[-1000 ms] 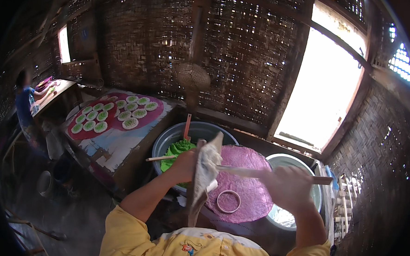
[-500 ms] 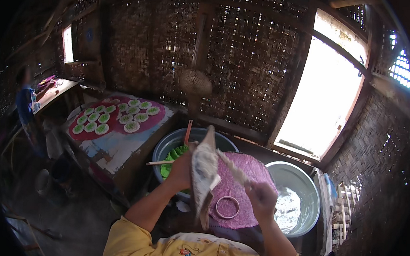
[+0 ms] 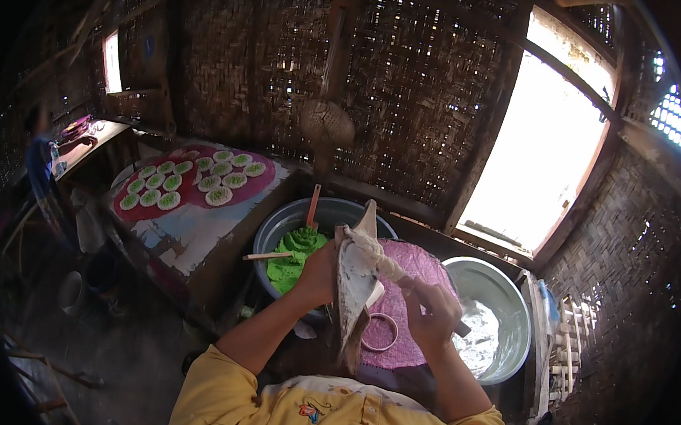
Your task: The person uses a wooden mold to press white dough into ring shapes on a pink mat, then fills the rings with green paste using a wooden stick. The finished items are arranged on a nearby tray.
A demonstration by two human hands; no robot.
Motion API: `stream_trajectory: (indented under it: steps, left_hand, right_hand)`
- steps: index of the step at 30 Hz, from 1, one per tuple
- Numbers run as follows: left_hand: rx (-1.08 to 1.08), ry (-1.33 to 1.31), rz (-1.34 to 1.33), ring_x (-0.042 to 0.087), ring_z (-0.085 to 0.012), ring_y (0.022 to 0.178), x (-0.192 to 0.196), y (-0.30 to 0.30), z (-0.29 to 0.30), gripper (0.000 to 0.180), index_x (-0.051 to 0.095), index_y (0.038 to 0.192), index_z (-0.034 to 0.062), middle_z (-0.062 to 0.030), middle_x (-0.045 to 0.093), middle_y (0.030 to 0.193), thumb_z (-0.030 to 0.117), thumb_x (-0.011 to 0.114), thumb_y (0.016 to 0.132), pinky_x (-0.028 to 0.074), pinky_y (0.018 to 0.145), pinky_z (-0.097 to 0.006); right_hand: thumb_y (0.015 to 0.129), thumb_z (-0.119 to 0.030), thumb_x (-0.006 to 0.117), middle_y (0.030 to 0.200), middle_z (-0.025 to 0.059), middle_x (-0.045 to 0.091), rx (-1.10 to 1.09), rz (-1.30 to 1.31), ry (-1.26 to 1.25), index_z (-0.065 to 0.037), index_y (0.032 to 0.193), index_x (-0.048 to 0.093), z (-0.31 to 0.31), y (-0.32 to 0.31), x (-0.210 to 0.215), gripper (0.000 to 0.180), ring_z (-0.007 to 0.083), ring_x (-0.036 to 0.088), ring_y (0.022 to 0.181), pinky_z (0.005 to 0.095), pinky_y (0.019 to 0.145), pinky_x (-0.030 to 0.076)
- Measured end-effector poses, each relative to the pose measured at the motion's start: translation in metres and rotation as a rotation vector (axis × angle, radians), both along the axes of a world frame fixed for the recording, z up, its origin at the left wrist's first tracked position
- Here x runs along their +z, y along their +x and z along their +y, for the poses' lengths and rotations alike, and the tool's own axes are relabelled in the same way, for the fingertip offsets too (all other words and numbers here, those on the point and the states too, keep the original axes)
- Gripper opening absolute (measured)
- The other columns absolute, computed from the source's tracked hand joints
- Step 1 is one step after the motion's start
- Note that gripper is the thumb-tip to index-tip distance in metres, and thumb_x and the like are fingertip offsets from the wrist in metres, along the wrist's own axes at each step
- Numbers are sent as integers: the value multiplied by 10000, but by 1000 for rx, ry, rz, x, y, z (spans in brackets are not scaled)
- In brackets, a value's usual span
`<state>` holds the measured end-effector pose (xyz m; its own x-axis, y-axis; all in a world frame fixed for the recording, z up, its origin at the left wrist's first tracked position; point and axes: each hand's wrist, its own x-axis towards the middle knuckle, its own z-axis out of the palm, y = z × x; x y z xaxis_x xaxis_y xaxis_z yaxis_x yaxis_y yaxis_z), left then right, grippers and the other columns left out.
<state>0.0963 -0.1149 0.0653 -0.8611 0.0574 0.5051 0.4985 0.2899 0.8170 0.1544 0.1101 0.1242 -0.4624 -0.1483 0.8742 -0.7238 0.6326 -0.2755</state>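
Observation:
My left hand [image 3: 319, 274] grips the side of a pointed wooden board [image 3: 351, 309], tilted on edge and smeared with pale paste. My right hand [image 3: 434, 313] is closed around a flat wooden stick [image 3: 464, 328]. Sticky off-white paste [image 3: 375, 259] coats the stick's far end, which meets the upper part of the board. Beyond my left hand, a blue-grey basin [image 3: 386, 229] holds green paste [image 3: 296, 249], a red-handled tool [image 3: 314, 202] and a light stick [image 3: 267, 256]. Under my right hand lies a round pink mat [image 3: 422, 264] with a thin ring [image 3: 380, 332] on it.
A pale basin [image 3: 516, 314] with shiny white contents stands right of the mat. Several white-and-green discs [image 3: 169, 200] rest on pink mats on the left table [image 3: 193, 239]. Someone in blue [image 3: 41, 158] is at the far left. A slatted wooden rack [image 3: 572, 352] is at right.
The board has shifted slightly right and turned to show more of its smeared face. My right hand has moved a little; its stick's handle end now shows. More green paste is visible.

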Motion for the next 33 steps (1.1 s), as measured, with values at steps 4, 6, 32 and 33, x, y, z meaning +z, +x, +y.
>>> stream_trajectory:
  steps: [4, 6, 32, 33]
  left_hand:
    - [-25, 33, -75, 622, -273, 930, -2, -18, -13, 490, 501, 1179, 32, -126, 619, 1048, 182, 685, 751, 501, 804, -340]
    - [-103, 28, 56, 630, -234, 916, 11, -17, -27, 410, 513, 1170, 29, -100, 616, 1061, 112, 654, 794, 510, 819, -321]
    - [-720, -35, 233, 463, -189, 1194, 27, 36, -14, 738, 432, 1294, 81, -87, 516, 1273, 247, 789, 670, 291, 1068, -380]
    - [-592, -341, 363, 512, -166, 1148, 23, 37, -18, 752, 408, 1306, 83, -82, 539, 1247, 242, 784, 675, 297, 1066, -376]
  right_hand:
    - [713, -63, 703, 638, 61, 613, 131, -163, -48, -58, 858, 658, 12, 15, -22, 151, 175, 605, 557, 277, 509, 461]
    - [728, -35, 691, 698, 70, 642, 190, -380, -66, -44, 868, 659, 36, 22, -27, 144, 166, 626, 617, 263, 560, 480]
    - [717, -402, 638, 1186, 256, 455, 1057, -1172, -856, -62, 1336, 345, 18, 31, 24, 765, 143, 540, 601, 198, 404, 412]
    - [674, -214, 723, 1253, 251, 416, 1100, -1182, -908, -54, 1366, 324, 19, 27, 28, 814, 166, 590, 747, 215, 478, 463]
